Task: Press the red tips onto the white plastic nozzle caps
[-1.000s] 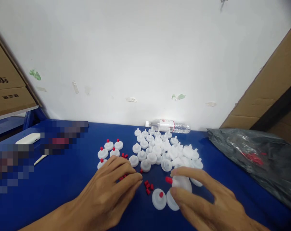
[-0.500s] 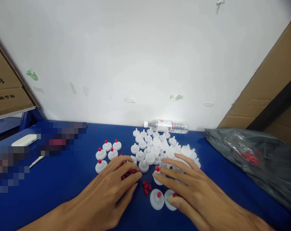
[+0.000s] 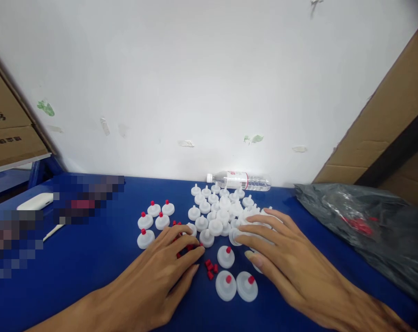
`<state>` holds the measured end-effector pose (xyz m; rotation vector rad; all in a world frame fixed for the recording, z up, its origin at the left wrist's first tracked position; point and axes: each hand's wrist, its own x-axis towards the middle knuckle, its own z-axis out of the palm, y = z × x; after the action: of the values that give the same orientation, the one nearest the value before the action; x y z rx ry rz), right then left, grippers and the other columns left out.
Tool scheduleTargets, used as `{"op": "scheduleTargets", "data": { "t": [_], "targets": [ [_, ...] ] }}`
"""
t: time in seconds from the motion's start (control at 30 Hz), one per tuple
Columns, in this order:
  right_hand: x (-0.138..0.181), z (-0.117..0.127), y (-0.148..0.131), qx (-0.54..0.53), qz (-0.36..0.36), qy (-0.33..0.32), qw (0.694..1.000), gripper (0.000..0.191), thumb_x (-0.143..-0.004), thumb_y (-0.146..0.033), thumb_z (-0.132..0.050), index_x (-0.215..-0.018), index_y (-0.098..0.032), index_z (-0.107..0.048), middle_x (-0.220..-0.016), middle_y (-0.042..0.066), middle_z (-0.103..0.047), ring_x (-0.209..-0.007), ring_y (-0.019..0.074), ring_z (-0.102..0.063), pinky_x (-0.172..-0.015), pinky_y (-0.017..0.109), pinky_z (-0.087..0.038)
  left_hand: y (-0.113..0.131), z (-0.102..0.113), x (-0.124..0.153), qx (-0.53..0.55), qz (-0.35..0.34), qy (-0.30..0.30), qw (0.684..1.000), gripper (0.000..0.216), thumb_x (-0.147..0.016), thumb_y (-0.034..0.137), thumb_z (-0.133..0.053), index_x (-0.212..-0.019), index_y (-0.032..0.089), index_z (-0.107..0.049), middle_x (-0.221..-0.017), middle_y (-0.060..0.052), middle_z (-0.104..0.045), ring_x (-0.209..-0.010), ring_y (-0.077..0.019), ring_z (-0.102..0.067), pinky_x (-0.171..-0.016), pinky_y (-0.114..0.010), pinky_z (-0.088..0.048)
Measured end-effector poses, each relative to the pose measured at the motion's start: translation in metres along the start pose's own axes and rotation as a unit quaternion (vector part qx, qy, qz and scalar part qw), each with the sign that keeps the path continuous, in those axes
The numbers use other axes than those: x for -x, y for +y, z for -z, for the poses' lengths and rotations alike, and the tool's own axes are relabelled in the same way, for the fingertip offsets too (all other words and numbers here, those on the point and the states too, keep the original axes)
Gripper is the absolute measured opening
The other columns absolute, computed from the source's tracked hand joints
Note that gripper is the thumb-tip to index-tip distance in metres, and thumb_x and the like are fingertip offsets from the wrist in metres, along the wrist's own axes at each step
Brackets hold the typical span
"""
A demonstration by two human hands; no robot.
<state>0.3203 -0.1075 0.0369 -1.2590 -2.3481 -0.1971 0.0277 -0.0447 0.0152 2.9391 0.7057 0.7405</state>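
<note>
My left hand [image 3: 160, 274] rests on the blue table [image 3: 98, 258], fingers curled and pinched over a small heap of red caps [image 3: 186, 247]. My right hand [image 3: 281, 258] lies stretched with fingers spread on the near edge of a pile of white plastic discs [image 3: 222, 207] that have no caps. Between the hands sit three white discs with red caps: one [image 3: 226, 257] nearer the pile, two [image 3: 226, 286] [image 3: 247, 286] side by side nearer me. A few loose red caps [image 3: 209, 269] lie beside them. Several more capped discs [image 3: 153, 219] stand left of the pile.
A clear water bottle [image 3: 239, 181] lies against the white wall behind the pile. A black plastic bag [image 3: 364, 226] with red caps showing through is at the right. Cardboard boxes stand at left [image 3: 8, 133] and right [image 3: 385, 124]. A white object [image 3: 36, 201] lies far left.
My right hand put down the capped disc it held, beside the other two, and reached forward onto the pile. My left hand stayed over the red caps.
</note>
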Motion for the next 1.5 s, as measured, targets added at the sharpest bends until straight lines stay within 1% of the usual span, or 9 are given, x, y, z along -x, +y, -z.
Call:
{"op": "scheduleTargets", "data": {
  "t": [0.13, 0.33, 0.57, 0.8, 0.97, 1.07, 1.2, 1.37, 1.5],
  "targets": [
    [-0.001, -0.001, 0.004, -0.011, -0.015, -0.028, 0.999, 0.025, -0.110, -0.030, -0.052, -0.120, -0.030, -0.074, -0.128, 0.002, -0.077, -0.132, 0.0253, -0.063, -0.125, 0.056, -0.034, 0.000, -0.002, 0.002, -0.006, -0.003, -0.009, 1.000, 0.040, -0.106, 0.015, -0.048, -0.142, 0.024, -0.062, -0.128, -0.007, -0.073, -0.129, -0.0287, -0.061, -0.109, -0.051, -0.056],
    [0.000, -0.004, 0.005, 0.000, -0.020, -0.064, 0.998, 0.026, -0.110, -0.034, -0.052, -0.128, -0.032, -0.070, -0.140, 0.000, -0.071, -0.140, 0.0262, -0.057, -0.127, 0.061, -0.029, 0.001, 0.000, 0.000, -0.002, -0.005, -0.007, 1.000, 0.040, -0.105, 0.015, -0.048, -0.141, 0.025, -0.062, -0.128, -0.006, -0.073, -0.130, -0.0283, -0.061, -0.110, -0.050, -0.056],
    [-0.002, -0.003, 0.004, -0.011, -0.006, -0.014, 1.000, 0.027, -0.110, -0.032, -0.053, -0.128, -0.029, -0.072, -0.124, 0.001, -0.079, -0.123, 0.0223, -0.069, -0.124, 0.053, -0.036, 0.002, 0.003, -0.004, 0.015, -0.012, -0.007, 1.000, 0.040, -0.104, 0.011, -0.047, -0.137, 0.024, -0.066, -0.122, -0.007, -0.074, -0.123, -0.0271, -0.064, -0.104, -0.046, -0.060],
    [-0.001, -0.006, 0.005, 0.005, -0.009, -0.039, 0.999, 0.023, -0.110, -0.033, -0.054, -0.119, -0.031, -0.075, -0.131, 0.001, -0.076, -0.132, 0.0251, -0.064, -0.124, 0.057, -0.035, 0.002, 0.001, -0.001, 0.017, -0.007, -0.012, 1.000, 0.040, -0.104, 0.013, -0.048, -0.138, 0.025, -0.065, -0.125, -0.007, -0.073, -0.125, -0.0263, -0.065, -0.110, -0.047, -0.057],
    [-0.003, -0.005, 0.005, -0.015, -0.008, -0.028, 0.999, 0.024, -0.111, -0.033, -0.052, -0.121, -0.027, -0.073, -0.129, 0.002, -0.076, -0.128, 0.0229, -0.066, -0.127, 0.056, -0.030, 0.002, 0.000, 0.001, 0.014, -0.012, -0.012, 1.000, 0.041, -0.103, 0.015, -0.051, -0.140, 0.025, -0.063, -0.129, -0.007, -0.073, -0.131, -0.0281, -0.062, -0.113, -0.051, -0.055],
    [-0.002, -0.005, 0.004, -0.014, 0.006, -0.008, 1.000, 0.024, -0.112, -0.031, -0.050, -0.124, -0.025, -0.070, -0.129, 0.002, -0.076, -0.125, 0.0202, -0.068, -0.128, 0.052, -0.029, 0.003, 0.001, -0.001, 0.028, -0.010, -0.017, 0.999, 0.038, -0.104, 0.014, -0.049, -0.137, 0.024, -0.064, -0.125, -0.007, -0.072, -0.126, -0.0274, -0.063, -0.111, -0.050, -0.056],
    [0.000, -0.005, 0.005, 0.028, 0.047, 0.055, 0.997, 0.024, -0.111, -0.026, -0.053, -0.131, -0.022, -0.065, -0.128, 0.005, -0.076, -0.120, 0.0197, -0.071, -0.124, 0.048, -0.035, 0.002, 0.003, -0.003, 0.045, -0.027, -0.014, 0.999, 0.031, -0.106, 0.014, -0.050, -0.131, 0.023, -0.065, -0.122, -0.006, -0.071, -0.121, -0.0256, -0.061, -0.109, -0.045, -0.054],
    [0.003, -0.004, 0.008, 0.057, 0.069, 0.140, 0.986, 0.026, -0.105, -0.026, -0.066, -0.131, -0.021, -0.066, -0.122, 0.005, -0.079, -0.110, 0.0194, -0.074, -0.109, 0.038, -0.050, -0.004, 0.002, -0.001, 0.035, -0.067, 0.051, 0.996, 0.024, -0.105, 0.005, -0.053, -0.114, 0.022, -0.068, -0.113, -0.004, -0.070, -0.111, -0.0210, -0.058, -0.099, -0.034, -0.049],
    [0.006, -0.003, 0.007, 0.031, 0.049, 0.160, 0.985, 0.034, -0.105, -0.017, -0.065, -0.138, -0.023, -0.064, -0.121, 0.002, -0.077, -0.108, 0.0152, -0.072, -0.100, 0.029, -0.052, -0.008, 0.002, -0.001, 0.033, -0.080, 0.080, 0.993, 0.026, -0.103, -0.001, -0.051, -0.108, 0.019, -0.067, -0.106, -0.004, -0.069, -0.101, -0.0185, -0.058, -0.091, -0.031, -0.047]
  ]
}}
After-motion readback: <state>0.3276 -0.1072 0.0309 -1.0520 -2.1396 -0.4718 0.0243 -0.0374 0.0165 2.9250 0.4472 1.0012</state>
